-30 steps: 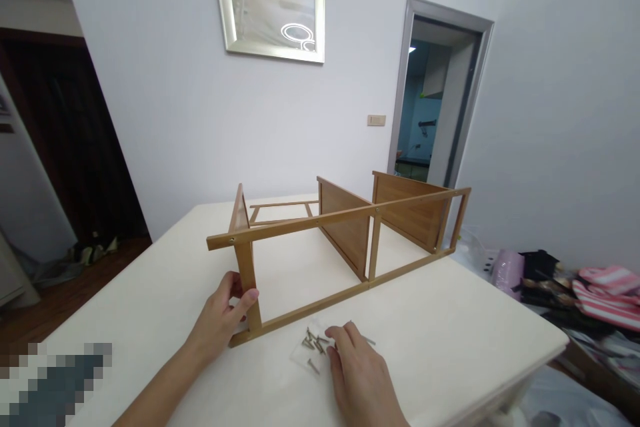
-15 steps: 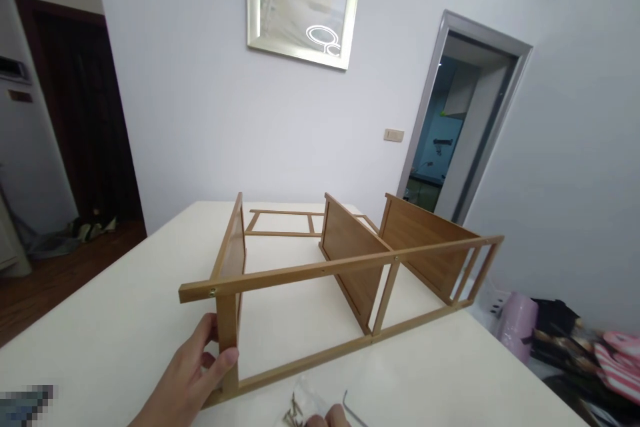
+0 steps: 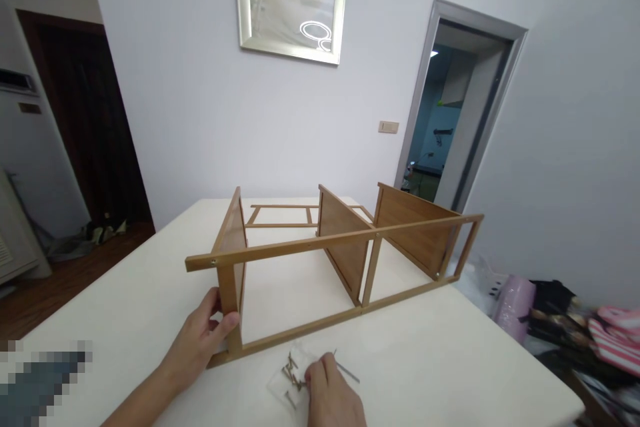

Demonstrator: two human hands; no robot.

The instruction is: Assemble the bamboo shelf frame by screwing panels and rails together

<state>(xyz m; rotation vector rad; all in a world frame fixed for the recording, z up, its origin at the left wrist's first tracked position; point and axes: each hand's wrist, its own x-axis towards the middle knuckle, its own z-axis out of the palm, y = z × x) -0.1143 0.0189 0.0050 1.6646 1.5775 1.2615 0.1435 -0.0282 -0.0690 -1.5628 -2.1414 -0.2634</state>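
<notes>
A wooden shelf rack (image 3: 295,245) lies on its side on the white table, with three panels standing up between its rails. My left hand (image 3: 193,340) is closed around the short crosspiece (image 3: 228,300) at the rack's near left end, thumb on the front face. Below the rack, my right hand (image 3: 334,392) has its fingers pinched together beside a small heap of screws (image 3: 291,368) on a clear plastic bag. Whatever those fingertips hold is hidden. A thin metal hex key (image 3: 349,372) lies just right of them, partly behind the hand.
The white table (image 3: 450,360) runs back to the wall. A second ladder-like wooden frame (image 3: 280,225) is at the rack's far side. Off the table's right side are a pink roll-shaped item (image 3: 515,303) and a striped pink cloth (image 3: 617,340). A blurred-out patch covers the lower left.
My right hand has come further into view, up beside the screws. My left hand keeps its hold on the crosspiece. The camera view has shifted slightly, showing more of the table's front.
</notes>
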